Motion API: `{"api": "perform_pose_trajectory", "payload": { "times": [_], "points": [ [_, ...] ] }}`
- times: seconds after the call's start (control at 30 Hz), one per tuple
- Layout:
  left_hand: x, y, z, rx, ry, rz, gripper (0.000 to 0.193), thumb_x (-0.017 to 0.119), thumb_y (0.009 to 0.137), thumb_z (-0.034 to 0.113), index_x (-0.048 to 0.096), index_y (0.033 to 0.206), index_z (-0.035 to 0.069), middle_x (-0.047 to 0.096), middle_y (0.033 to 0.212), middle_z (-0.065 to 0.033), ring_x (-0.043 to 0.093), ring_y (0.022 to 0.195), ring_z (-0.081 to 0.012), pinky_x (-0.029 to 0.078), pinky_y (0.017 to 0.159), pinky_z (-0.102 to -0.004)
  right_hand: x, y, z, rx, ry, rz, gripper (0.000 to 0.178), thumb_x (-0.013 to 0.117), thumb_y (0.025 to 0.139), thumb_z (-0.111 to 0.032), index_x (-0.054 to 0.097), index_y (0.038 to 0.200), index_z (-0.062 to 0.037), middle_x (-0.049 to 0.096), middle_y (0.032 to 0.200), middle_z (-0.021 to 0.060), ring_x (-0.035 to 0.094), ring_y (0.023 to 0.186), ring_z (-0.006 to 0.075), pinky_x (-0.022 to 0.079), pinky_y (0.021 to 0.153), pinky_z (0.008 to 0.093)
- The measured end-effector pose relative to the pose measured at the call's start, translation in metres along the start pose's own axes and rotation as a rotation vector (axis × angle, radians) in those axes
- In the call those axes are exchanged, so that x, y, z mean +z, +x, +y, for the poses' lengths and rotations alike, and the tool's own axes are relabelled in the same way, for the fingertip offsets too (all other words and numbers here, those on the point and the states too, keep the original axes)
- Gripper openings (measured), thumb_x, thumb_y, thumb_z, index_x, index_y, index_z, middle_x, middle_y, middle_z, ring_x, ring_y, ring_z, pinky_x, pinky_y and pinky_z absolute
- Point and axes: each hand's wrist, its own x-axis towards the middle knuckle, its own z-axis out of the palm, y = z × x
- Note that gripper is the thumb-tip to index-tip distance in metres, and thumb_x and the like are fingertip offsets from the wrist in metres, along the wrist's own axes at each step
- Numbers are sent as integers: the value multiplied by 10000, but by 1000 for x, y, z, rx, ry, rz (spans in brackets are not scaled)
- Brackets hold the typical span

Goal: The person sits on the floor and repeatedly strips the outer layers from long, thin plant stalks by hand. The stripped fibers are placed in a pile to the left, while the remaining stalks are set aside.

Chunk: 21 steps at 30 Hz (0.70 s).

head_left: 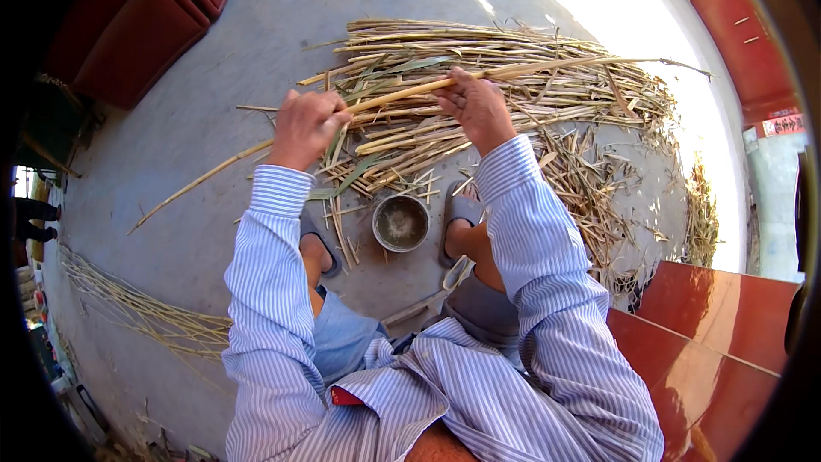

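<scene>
One stalk (393, 97) in both hands' fingers (330, 108) (453, 103)

Cannot see the stretch of stalk (398, 100) inside the left hand (308, 127) — nor the bit covered by the right hand (475, 109). Cannot make out most of the left slipper (311, 224), blocked by the striped sleeve (274, 274). Cannot identify the murky contents (399, 222) of the bowl (377, 235). Cannot view all of the red sofa (145, 34), cut off at upper left, nor the red cabinet (735, 34), clipped at upper right. Can barely notice dark shapes (34, 218) at far left — too small to name.
</scene>
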Motion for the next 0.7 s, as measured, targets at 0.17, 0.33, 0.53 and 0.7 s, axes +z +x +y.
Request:
{"api": "perform_pose_trajectory", "payload": {
  "times": [0.17, 0.33, 0.53, 0.7],
  "points": [
    [-17, -31, -56, -325, 176, -227, 152, 715, 765, 259, 658, 769, 118, 655, 721, -61, 608, 751, -250, 365, 754, -405, -29, -1, -23, -126, -48, 129, 184, 664, 901, -184, 594, 962, -25, 661, 860, 55, 665, 776, 151, 583, 639, 238],
    [21, -9, -2, 77, -69, 178, 278, 733, 745, 324, 679, 934, 128, 682, 836, -84, 615, 844, -242, 363, 774, -396, 8, -20, -9, -142, -157, 15, 339, 697, 878, -249, 553, 995, 35, 654, 876, 109, 690, 782, 199, 599, 625, 232],
    [30, 18, 23, -128, -552, 45, 265, 749, 758, 225, 678, 912, 22, 693, 892, -121, 660, 818, -254, 480, 715, -373, 27, -36, -7, -102, -131, -97, 365, 657, 904, -307, 560, 1023, 24, 665, 915, 131, 698, 831, 209, 589, 671, 244],
    [40, 10, 21, -179, -819, 29, 196, 730, 810, 136, 676, 931, -9, 692, 865, -100, 646, 771, -160, 506, 693, -295, 15, -30, -10, -44, -221, -184, 323, 613, 933, -324, 579, 1029, -18, 677, 933, 106, 699, 835, 186, 576, 673, 238]
  ]
}}
